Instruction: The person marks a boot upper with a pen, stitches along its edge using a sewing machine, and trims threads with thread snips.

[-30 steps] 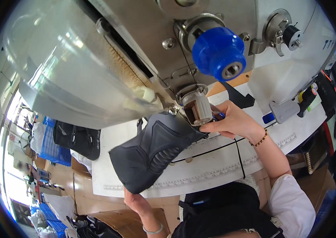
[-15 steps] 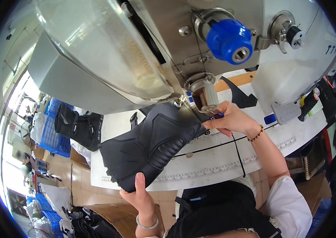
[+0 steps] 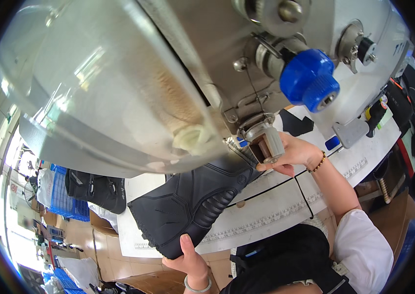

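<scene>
A black shoe upper [image 3: 183, 208] with moulded ridges lies slantwise over the white table, its far end under the sewing machine head [image 3: 202, 44]. My left hand [image 3: 190, 263] grips its near left end, the thumb on top and the other fingers hidden underneath. At the far end, beside the machine's clear guard [image 3: 270, 144], my right hand [image 3: 295, 151] is closed on the upper's edge; the guard covers part of the fingers. The needle area is mostly hidden behind the machine's parts.
A blue tension knob [image 3: 310, 81] and a large clear cover [image 3: 114, 88] overhang the work. A printed ruler [image 3: 266, 220] runs along the table's near edge. Black boots [image 3: 97, 188] stand at the left by a blue crate [image 3: 75, 203]. A black offcut [image 3: 295, 122] lies behind my right hand.
My view has come closer to the machine, so its head and cover loom larger. Both hands keep their hold on the shoe upper, which appears slightly lower in the picture.
</scene>
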The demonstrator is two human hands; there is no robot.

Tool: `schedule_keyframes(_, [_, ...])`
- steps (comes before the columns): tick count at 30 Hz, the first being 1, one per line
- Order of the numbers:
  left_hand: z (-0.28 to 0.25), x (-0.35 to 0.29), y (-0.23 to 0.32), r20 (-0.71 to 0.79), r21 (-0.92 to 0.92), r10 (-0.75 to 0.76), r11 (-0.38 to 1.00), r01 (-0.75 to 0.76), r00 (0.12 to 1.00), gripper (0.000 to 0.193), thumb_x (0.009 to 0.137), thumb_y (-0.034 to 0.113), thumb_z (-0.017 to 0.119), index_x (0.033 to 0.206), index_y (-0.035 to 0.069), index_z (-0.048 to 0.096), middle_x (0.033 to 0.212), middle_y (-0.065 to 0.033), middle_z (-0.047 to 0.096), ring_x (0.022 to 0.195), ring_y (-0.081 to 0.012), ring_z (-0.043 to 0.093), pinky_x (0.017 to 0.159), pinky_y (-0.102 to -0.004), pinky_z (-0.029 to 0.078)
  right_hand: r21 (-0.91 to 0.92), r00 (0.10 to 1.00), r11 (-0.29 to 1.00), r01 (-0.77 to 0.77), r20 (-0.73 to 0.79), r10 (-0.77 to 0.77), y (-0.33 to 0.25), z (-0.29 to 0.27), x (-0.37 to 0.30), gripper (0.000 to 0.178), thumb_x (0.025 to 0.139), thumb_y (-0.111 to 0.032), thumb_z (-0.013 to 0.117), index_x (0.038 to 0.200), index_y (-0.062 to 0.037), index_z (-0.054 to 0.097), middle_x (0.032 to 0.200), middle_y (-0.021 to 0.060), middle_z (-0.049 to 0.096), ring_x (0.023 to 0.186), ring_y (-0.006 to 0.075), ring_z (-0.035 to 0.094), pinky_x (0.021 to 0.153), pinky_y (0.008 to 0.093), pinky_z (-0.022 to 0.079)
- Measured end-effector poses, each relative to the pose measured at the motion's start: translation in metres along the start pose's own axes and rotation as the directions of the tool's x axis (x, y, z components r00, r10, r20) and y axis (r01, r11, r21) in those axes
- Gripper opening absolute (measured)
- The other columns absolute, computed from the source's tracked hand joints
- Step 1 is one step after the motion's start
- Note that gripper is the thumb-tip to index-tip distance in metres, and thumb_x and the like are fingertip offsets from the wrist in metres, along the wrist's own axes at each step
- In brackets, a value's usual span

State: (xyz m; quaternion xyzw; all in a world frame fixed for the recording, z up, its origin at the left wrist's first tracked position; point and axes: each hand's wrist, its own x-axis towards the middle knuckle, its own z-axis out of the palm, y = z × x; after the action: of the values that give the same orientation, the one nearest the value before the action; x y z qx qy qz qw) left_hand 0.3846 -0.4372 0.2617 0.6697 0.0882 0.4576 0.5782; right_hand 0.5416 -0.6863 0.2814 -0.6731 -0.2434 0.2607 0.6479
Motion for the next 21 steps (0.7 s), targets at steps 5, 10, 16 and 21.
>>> schedule_keyframes(5, [0.002, 0.0, 0.009, 0.003, 0.043, 0.047, 0.998, -0.047, 0.999, 0.027, 0.079, 0.009, 0.068, 0.092, -0.015, 0.063, 0.086, -0.0147, 0.068, 0.074, -0.0173, 0.064, 0.071, -0.0282, 0.05, 0.05, 1.0, 0.999, 0.015, 0.015, -0.016, 0.004, 0.0, 0.001, 0.031, 0.086, -0.021, 0.068, 0.063, -0.0017, 0.058, 0.039, 0.0027, 0.048, 0.031, 0.0071, 0.041, 0.035, 0.0216, 0.031])
schedule_keyframes(10, [0.001, 0.011, 0.008, 0.005, 0.087, 0.032, 0.996, -0.032, 0.999, 0.027, 0.079, 0.009, 0.069, 0.09, -0.015, 0.063, 0.086, -0.0149, 0.068, 0.074, -0.0176, 0.064, 0.072, -0.0283, 0.051, 0.157, 0.999, 0.987, 0.037, 0.002, -0.038, 0.012, 0.005, -0.003, 0.025, 0.087, -0.021, 0.066, 0.072, -0.0031, 0.059, 0.04, -0.0001, 0.045, 0.032, 0.0058, 0.037, 0.035, 0.022, 0.028])
schedule_keyframes(16, [0.0, 0.025, 0.001, -0.025, 0.046, -0.026, 0.999, 0.027, 0.999, 0.025, 0.078, 0.008, 0.069, 0.091, -0.013, 0.063, 0.089, -0.0138, 0.066, 0.075, -0.017, 0.063, 0.072, -0.028, 0.05, 0.142, 0.996, 0.987, 0.082, -0.036, -0.077, 0.006, 0.016, -0.006, 0.017, 0.089, -0.02, 0.063, 0.082, -0.0047, 0.059, 0.04, -0.0024, 0.041, 0.032, 0.0049, 0.034, 0.037, 0.0222, 0.026])
schedule_keyframes(21, [0.002, 0.041, 0.002, -0.034, 0.021, -0.063, 0.998, 0.063, 0.997, 0.025, 0.078, 0.007, 0.069, 0.092, -0.013, 0.062, 0.09, -0.013, 0.065, 0.076, -0.0161, 0.062, 0.074, -0.0281, 0.05, 0.162, 0.995, 0.983, 0.087, -0.059, -0.078, 0.009, 0.021, -0.006, 0.018, 0.09, -0.02, 0.063, 0.079, -0.0067, 0.059, 0.04, -0.0028, 0.041, 0.033, 0.0044, 0.033, 0.038, 0.0224, 0.026])
